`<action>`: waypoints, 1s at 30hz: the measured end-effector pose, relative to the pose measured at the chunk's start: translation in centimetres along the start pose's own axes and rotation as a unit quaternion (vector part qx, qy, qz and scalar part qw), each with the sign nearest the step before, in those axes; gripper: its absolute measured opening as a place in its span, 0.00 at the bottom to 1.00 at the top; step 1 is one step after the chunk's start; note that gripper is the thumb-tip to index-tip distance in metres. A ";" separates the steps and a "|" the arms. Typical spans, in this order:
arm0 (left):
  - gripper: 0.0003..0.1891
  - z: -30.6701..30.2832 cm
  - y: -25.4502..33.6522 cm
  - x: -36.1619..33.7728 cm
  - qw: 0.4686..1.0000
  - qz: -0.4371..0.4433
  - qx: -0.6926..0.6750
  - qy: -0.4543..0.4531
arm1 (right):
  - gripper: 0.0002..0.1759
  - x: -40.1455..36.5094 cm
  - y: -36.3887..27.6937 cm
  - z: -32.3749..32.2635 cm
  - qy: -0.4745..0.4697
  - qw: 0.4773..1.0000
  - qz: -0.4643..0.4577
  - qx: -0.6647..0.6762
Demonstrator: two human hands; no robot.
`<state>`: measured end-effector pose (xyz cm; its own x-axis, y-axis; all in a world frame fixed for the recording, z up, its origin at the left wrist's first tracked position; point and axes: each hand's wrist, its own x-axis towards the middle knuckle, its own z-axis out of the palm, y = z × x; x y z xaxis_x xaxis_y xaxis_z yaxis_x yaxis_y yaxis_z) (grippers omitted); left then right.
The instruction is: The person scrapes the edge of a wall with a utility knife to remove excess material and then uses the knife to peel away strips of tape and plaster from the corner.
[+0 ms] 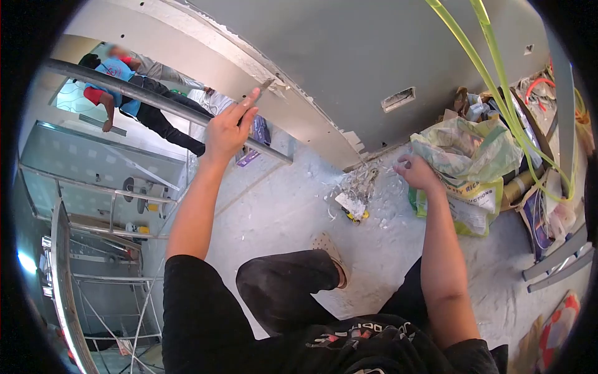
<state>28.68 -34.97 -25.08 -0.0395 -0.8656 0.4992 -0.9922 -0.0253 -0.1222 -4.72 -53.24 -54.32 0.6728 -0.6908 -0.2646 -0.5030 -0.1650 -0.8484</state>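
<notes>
My left hand (229,131) is closed around a scraper (266,85), seen as a thin blade beyond the fingertips; its handle is hidden in the grip. The blade tip meets the rough, chipped edge of a pale wall panel (299,111). My right hand (417,172) hovers beside a green-and-white plastic bag (470,153), its fingers loosely bent and slightly apart, with nothing visible in them. Between my hands, at the wall's foot, lies a heap of white scrapings (358,187). A yellow-and-black object (356,215), perhaps a tape measure, lies partly under a pale piece.
A grey wall (349,56) has a rectangular cutout (398,100). Yellow-green cables (498,75) hang at the right above boxes and bags of debris. Metal scaffolding (62,262) and a horizontal pipe (156,96) stand left. Other people, one in a blue vest (118,70), are beyond the pipe.
</notes>
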 end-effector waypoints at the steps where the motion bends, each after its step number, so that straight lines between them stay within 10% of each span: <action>1: 0.23 -0.1 0.1 0.0 1.000 0.000 0.002 -0.004 | 0.26 -0.1 0.1 0.0 0.001 1.000 0.002 0.001; 12: 0.23 9.1 3.1 -3.8 0.984 -0.087 -0.079 0.137 | 0.28 0.5 1.0 -0.2 -0.001 1.000 0.015 -0.007; 18: 0.21 17.1 1.7 -17.4 0.967 -0.090 -0.036 -0.234 | 0.28 1.1 1.9 0.5 0.008 1.000 0.004 0.001; 22: 0.23 13.0 3.5 -16.0 0.975 -0.118 -0.066 -0.173 | 0.28 -0.1 0.8 0.3 -0.008 1.000 -0.007 -0.024; 27: 0.24 7.0 2.8 -5.2 0.979 -0.012 -0.069 0.194 | 0.27 0.8 0.2 0.5 -0.017 1.000 0.002 -0.014; 30: 0.20 5.6 3.0 -3.1 0.987 -0.070 -0.045 0.138 | 0.27 1.3 0.6 1.0 -0.013 0.999 -0.012 -0.030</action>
<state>26.49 -35.17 -31.78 0.0799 -0.6877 0.7216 -0.9962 -0.0793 0.0347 -3.61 -53.47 -55.66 0.6982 -0.6683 -0.2566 -0.5176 -0.2237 -0.8258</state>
